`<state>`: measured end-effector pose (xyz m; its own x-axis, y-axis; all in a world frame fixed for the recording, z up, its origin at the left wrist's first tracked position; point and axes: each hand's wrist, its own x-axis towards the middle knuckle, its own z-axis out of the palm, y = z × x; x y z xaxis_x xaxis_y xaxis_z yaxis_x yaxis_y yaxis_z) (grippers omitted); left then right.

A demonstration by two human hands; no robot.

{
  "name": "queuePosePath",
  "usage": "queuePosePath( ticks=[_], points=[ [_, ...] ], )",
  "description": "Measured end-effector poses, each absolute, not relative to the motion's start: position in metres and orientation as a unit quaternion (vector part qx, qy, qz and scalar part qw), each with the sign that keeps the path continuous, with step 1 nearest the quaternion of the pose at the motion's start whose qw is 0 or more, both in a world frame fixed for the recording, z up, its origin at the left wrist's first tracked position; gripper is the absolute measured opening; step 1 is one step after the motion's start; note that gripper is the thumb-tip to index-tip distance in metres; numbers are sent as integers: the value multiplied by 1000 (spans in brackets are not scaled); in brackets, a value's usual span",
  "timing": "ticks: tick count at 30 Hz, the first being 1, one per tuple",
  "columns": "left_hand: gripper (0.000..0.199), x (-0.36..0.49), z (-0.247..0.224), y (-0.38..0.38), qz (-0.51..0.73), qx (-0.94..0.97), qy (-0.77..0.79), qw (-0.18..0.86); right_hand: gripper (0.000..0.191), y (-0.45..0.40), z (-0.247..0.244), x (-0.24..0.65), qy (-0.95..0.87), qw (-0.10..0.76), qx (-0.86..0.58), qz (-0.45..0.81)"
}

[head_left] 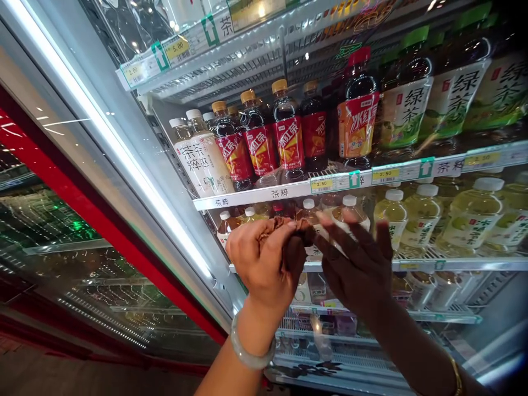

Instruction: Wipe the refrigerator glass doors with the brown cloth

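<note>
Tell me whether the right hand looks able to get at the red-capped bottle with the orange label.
Probably not: the right hand seems to hold nothing, its fingers spread, but what looks like a glass pane, catching glowing reflections, appears to stand between it and the red-capped bottle.

We're in a shop: lit drinks cooler (165, 176), rows of bottled tea (290, 140), yellow price tags (385, 175) showing 2.50 along the shelf edges (251, 197).

A cloth (295, 250) lies in the left hand (262, 256), left of the right hand (361, 269), before shelved bottles (289, 140).
</note>
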<state>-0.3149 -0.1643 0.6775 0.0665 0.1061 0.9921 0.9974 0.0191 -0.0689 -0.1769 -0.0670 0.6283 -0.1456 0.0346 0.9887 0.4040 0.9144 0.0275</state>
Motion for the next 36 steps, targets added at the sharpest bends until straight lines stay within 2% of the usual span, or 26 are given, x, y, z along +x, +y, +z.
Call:
queuePosePath(
  ticks=[3, 8, 15, 22, 29, 36],
  points=[
    [20, -300, 660, -158, -458, -539, -517, 483, 58, -59, 625, -166, -731, 646, -162, -146],
    [12, -273, 618, -151, -443, -600, -505, 435, 52, -50, 613, -157, -733, 644, -148, -163],
    [21, -293, 667, -153, -480, -514, -519, 486, 63, -51, 612, -159, -729, 646, -154, -165],
    [11, -273, 621, -150, -427, -601, -517, 435, 64, -49, 609, -159, -708, 678, -128, -154],
    [24, -302, 678, -153, -495, -468, -535, 501, 67, -50, 609, -160, -711, 670, -145, -159],
    [13, -268, 618, -150, -449, -586, -520, 430, 52, -50, 609, -157, -716, 660, -142, -176]
  ],
)
